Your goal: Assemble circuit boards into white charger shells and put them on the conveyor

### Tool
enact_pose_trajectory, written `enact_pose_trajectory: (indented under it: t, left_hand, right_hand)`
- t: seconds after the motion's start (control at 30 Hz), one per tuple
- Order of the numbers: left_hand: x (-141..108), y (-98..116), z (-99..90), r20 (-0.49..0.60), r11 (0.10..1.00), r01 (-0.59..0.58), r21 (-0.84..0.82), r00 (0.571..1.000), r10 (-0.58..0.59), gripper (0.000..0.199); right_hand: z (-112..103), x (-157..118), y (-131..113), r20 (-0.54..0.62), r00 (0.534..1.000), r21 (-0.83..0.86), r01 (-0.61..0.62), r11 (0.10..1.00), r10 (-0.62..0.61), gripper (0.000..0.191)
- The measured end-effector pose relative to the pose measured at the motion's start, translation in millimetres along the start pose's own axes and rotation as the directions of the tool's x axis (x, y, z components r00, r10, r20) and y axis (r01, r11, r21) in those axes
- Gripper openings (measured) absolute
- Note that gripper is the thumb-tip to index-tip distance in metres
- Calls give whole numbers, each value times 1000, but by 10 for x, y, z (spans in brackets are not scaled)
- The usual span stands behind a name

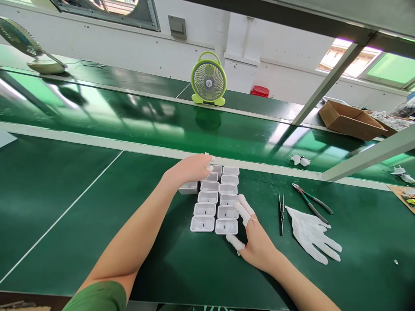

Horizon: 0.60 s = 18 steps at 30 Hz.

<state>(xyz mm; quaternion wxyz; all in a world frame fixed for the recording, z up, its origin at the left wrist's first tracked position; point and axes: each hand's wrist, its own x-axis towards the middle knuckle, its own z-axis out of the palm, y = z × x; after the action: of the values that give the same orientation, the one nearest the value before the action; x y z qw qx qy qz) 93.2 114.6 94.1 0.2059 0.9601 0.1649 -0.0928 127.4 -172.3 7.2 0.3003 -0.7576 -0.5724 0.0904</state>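
Small white rectangular plastic cases, open at the top, stand in two columns on the green table. My left hand reaches over the far end of the left column, its white-covered fingertips at the rearmost cases; part of its fingers is hidden. Beside the right column is my right hand, with fingers spread. Its covered fingers touch the right side of the cases, and its thumb lies near the front corner of the nearest right case. Another white case sits left of the columns, partly behind my left forearm.
Tweezers, green-handled pliers and a white glove lie to the right. White plug-like parts lie beyond the pale ledge. A green fan stands at the back; a cardboard box and a metal post are at right.
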Motion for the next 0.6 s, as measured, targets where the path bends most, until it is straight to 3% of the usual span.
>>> enact_pose_trajectory:
  t: [0.3,0.6]
  left_hand:
    - [-8,37,4,3,999,-41,-3,999,41,5]
    - [-19,38,-8,7,997,-68,-21,998,69,19]
  right_hand:
    - [-1,5,6,12,1000,21,-9,1000,9,76]
    - [-9,12,3,16,1000,24,-16,1000,16,77]
